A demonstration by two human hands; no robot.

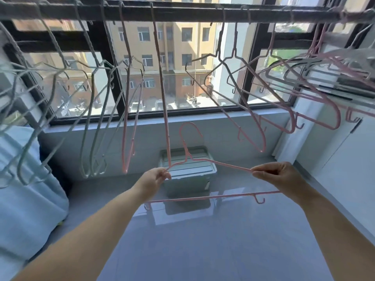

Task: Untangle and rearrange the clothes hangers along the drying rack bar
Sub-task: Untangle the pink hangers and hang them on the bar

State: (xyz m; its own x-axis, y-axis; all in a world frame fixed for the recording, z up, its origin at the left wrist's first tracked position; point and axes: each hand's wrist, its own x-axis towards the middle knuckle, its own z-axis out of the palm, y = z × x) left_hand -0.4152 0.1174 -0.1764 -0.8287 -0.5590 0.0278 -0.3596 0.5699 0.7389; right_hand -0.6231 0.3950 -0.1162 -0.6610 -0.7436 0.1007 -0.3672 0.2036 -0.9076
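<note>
A dark drying rack bar (182, 12) runs across the top of the view. Below it I hold a pink wire hanger (205, 197) off the bar, hook up. My left hand (156, 179) pinches its left shoulder and my right hand (278, 175) pinches its right shoulder. Several pale green hangers (89, 110) hang crowded on the left. Two pink hangers (129, 118) hang edge-on near the middle, and one of them reaches down to my left hand. Grey and pink hangers (284, 88) overlap in a tangle on the right.
A grey-green lidded storage box (188, 169) stands on the glossy floor under the window sill (182, 116). Light blue fabric (26, 189) fills the left side. White cabinets (345, 159) line the right wall.
</note>
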